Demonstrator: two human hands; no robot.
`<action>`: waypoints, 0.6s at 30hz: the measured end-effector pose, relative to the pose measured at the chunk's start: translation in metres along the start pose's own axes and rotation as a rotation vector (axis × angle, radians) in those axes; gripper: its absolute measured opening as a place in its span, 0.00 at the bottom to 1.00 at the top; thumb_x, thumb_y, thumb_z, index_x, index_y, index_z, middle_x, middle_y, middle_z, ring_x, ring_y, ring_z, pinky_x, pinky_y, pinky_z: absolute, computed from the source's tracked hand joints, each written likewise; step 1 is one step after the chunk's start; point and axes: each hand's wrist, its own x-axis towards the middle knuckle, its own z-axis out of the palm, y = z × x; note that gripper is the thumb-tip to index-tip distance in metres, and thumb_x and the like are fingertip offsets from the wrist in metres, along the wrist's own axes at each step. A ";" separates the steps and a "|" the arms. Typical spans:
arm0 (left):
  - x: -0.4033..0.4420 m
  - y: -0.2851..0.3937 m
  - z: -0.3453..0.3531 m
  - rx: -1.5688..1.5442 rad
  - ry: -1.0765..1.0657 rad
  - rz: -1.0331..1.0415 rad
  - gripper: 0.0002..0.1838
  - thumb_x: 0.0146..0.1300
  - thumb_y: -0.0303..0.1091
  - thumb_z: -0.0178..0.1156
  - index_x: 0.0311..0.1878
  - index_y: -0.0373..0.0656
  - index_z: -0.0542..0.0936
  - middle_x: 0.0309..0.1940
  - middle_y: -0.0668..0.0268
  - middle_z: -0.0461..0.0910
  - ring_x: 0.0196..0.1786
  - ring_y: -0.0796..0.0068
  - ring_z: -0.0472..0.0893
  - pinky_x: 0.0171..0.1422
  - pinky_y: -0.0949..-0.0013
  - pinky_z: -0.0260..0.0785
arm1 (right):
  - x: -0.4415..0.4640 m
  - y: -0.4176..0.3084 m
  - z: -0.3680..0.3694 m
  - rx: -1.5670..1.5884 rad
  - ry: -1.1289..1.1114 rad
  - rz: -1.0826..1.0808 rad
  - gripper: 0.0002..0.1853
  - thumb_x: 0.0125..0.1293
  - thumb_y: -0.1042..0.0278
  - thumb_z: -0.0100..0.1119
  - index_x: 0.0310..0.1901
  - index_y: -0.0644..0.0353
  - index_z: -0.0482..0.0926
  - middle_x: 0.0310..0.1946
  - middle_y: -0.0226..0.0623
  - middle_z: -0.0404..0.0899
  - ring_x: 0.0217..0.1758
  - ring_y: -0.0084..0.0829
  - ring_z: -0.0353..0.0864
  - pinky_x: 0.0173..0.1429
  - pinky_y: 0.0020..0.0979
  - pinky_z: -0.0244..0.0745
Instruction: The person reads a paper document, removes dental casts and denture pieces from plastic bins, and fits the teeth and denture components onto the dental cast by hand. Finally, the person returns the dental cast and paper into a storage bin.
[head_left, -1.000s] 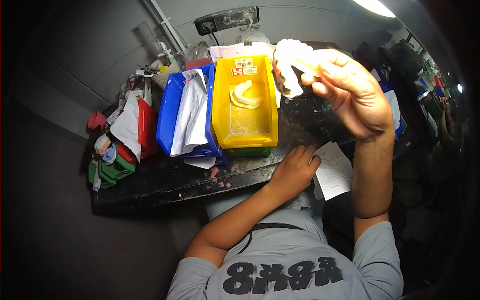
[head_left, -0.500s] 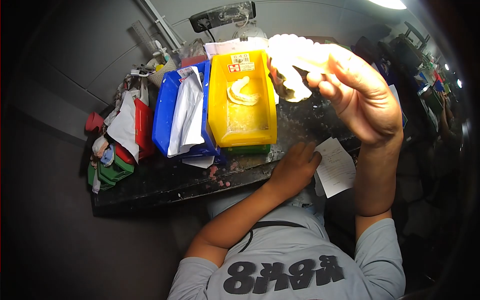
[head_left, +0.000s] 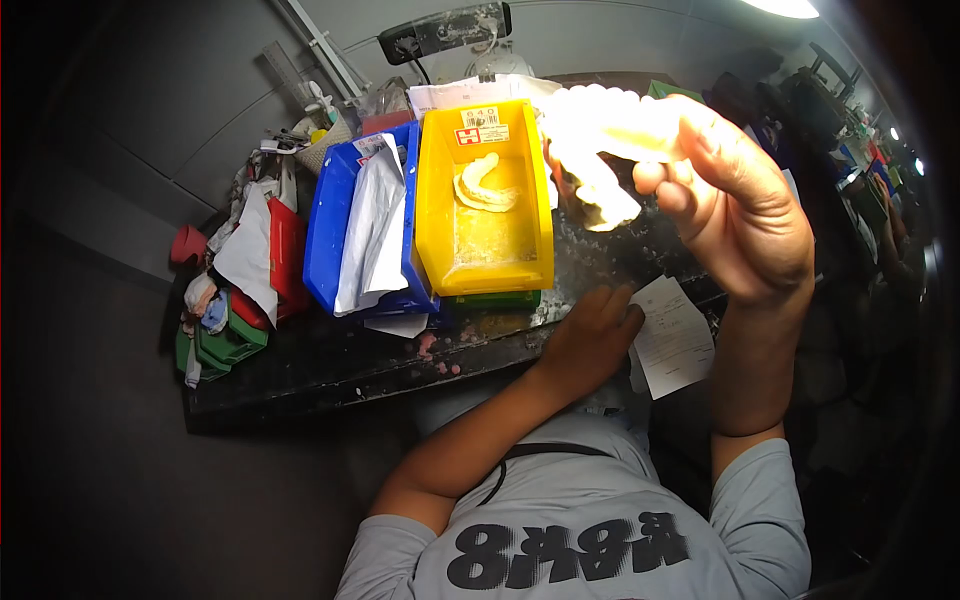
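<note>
2 hands (head_left: 750, 225) (head_left: 590, 340), 2 dental casts (head_left: 610, 120) (head_left: 484, 188). 1 yellow bin (head_left: 495, 240), 1 red cup (head_left: 187, 244), 1 ruler (head_left: 284, 68). Blue bins (head_left: 326, 235), green bins (head_left: 232, 342) overlap, count unclear.

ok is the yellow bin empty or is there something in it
Not empty: a pale, curved, cast-like piece lies inside the yellow bin.

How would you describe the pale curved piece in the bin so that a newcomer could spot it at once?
On the black table, find the yellow bin, just right of the blue bin. The pale curved piece lies inside, below the red-and-white label. Unlike the brightly lit piece held up in the right hand, it rests on the bin's floor.
</note>
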 end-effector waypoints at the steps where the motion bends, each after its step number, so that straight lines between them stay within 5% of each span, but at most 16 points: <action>1: 0.000 0.000 0.000 0.001 0.001 0.000 0.20 0.49 0.27 0.63 0.49 0.37 0.80 0.55 0.52 0.76 0.50 0.55 0.77 0.56 0.58 0.73 | -0.001 0.000 0.001 0.015 0.005 0.000 0.22 0.77 0.69 0.54 0.65 0.76 0.67 0.52 0.56 0.82 0.50 0.36 0.89 0.52 0.27 0.89; 18: 0.000 -0.001 0.003 0.026 0.076 0.038 0.16 0.54 0.29 0.61 0.47 0.37 0.80 0.53 0.52 0.76 0.47 0.58 0.77 0.52 0.59 0.75 | -0.006 -0.003 0.019 -0.018 0.090 0.106 0.22 0.70 0.72 0.63 0.59 0.73 0.68 0.49 0.56 0.82 0.44 0.40 0.90 0.47 0.29 0.91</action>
